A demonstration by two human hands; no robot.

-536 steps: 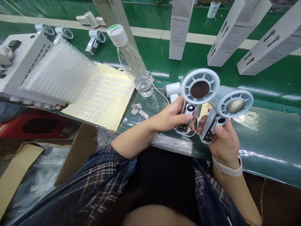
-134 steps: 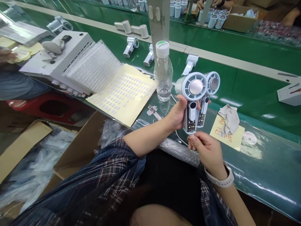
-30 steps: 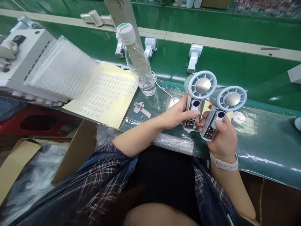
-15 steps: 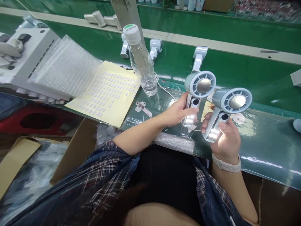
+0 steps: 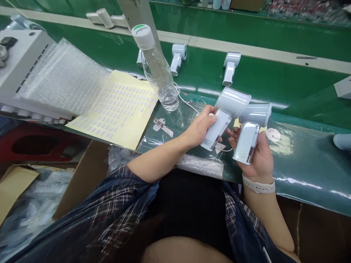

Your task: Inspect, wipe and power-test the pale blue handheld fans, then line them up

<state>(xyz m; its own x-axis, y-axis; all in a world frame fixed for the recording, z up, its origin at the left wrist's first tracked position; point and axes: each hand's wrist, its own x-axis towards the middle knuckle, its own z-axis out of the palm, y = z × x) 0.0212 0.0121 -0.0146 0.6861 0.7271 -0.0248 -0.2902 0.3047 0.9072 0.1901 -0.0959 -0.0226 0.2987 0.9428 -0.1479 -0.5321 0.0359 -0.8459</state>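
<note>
Left fan [image 5: 223, 117] and right fan [image 5: 251, 126] are held side by side over the green bench [image 5: 307, 160], heads away, handles slanting back leftward. Left hand [image 5: 201, 126] grips left fan's handle; right hand [image 5: 260, 157] grips right fan's. Bottle [image 5: 163, 82] stands left of both.

You get bright, cool light, with white glare streaking your tabletop [image 5: 309, 164] and glossy handheld fans [image 5: 234, 99]; beneath, it's dim, and the edges look stretched.
</note>
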